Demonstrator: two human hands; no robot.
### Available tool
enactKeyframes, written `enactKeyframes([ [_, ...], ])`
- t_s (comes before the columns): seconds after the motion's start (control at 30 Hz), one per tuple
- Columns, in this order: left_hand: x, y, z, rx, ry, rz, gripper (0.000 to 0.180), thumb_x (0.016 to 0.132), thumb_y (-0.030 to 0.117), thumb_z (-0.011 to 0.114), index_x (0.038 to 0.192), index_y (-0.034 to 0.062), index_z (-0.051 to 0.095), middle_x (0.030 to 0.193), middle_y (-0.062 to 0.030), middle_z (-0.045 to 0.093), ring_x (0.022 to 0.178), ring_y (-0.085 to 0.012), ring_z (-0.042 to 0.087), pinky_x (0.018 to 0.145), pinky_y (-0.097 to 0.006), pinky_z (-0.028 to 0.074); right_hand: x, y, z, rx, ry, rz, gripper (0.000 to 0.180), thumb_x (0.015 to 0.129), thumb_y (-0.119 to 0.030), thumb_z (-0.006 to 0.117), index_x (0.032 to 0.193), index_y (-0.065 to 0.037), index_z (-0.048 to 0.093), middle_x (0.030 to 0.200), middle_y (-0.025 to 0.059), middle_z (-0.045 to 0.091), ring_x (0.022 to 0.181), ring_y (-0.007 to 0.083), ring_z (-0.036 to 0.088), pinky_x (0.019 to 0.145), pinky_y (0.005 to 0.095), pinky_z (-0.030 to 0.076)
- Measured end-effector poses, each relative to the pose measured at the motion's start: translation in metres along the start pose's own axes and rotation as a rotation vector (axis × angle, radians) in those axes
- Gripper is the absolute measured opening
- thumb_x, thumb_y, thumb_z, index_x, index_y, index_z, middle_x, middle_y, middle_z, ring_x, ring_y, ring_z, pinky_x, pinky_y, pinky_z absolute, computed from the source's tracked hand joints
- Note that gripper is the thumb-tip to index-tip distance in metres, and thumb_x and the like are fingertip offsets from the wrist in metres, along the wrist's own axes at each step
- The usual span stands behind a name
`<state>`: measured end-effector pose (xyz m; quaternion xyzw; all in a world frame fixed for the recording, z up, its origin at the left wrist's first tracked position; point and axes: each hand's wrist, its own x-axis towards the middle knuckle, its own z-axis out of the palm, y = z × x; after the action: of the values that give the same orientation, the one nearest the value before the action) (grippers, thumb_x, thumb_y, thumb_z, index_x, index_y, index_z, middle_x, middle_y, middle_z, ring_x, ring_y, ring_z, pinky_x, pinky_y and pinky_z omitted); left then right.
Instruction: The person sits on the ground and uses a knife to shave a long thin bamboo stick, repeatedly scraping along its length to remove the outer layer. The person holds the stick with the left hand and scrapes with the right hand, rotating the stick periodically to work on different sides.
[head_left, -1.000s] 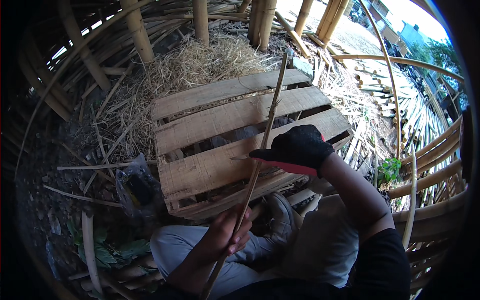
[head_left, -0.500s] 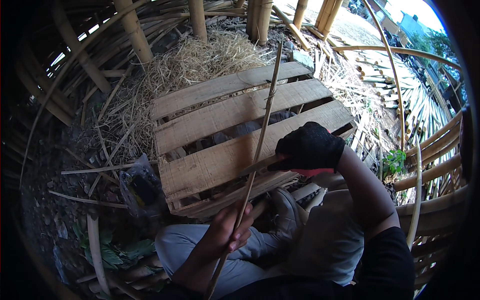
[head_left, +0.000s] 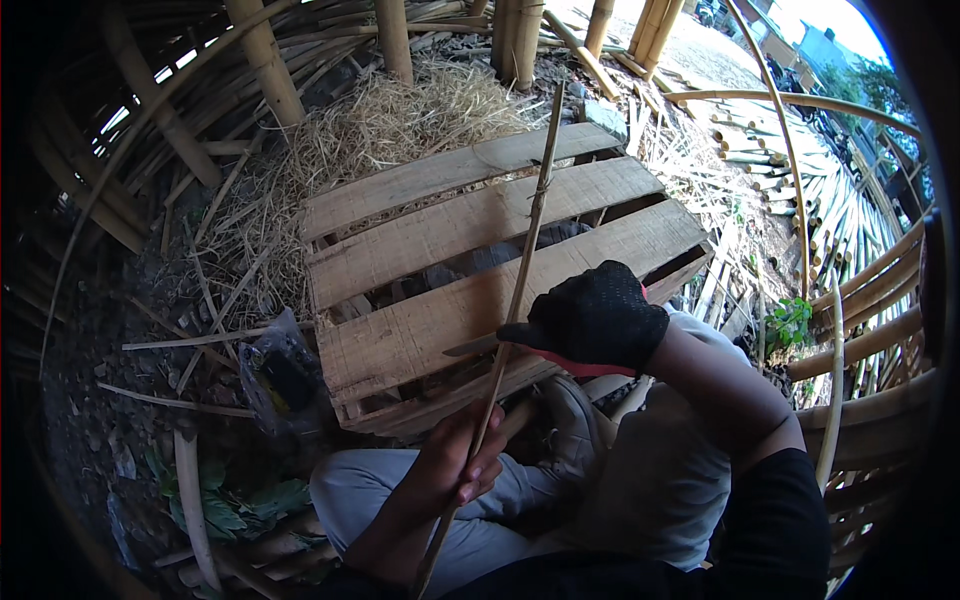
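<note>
"What just changed?"

"Your black-and-red gloved right hand (head_left: 597, 318), closed on a short grey-bladed knife (head_left: 468, 347), had shifted left; its thumb lay at the thin tan bamboo stick (head_left: 522, 270), with the blade jutting past. That seemed to bring edge and stick together."

"And my other side?"

"Your bare left hand (head_left: 465, 455) gripped the stick's lower part, which slanted up from your lap across the slatted pale-wood crate (head_left: 400, 340)."

"Any room?"

"Leftward, above the slats, yes; your grey-trousered right leg (head_left: 665, 470) crowded you below."
</note>
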<state>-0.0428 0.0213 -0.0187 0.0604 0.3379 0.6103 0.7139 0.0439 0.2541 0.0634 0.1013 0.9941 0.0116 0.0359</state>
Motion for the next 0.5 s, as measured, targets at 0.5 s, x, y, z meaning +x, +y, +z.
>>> enactKeyframes([
  [0.5, -0.0003, -0.0007, -0.0004, 0.019, 0.002, 0.000, 0.031, 0.111, 0.039, 0.034, 0.106, 0.0102, 0.044, 0.054, 0.0015, 0.038, 0.034, -0.0078, 0.038, 0.032, -0.022, 0.031, -0.0043, 0.0023, 0.0017, 0.083, -0.005, -0.136, 0.055, 0.099, -0.061, 0.050, 0.083, -0.015, 0.077, 0.064, 0.0123, 0.067, 0.060, 0.0328, 0.069, 0.054, 0.0433, 0.053],
])
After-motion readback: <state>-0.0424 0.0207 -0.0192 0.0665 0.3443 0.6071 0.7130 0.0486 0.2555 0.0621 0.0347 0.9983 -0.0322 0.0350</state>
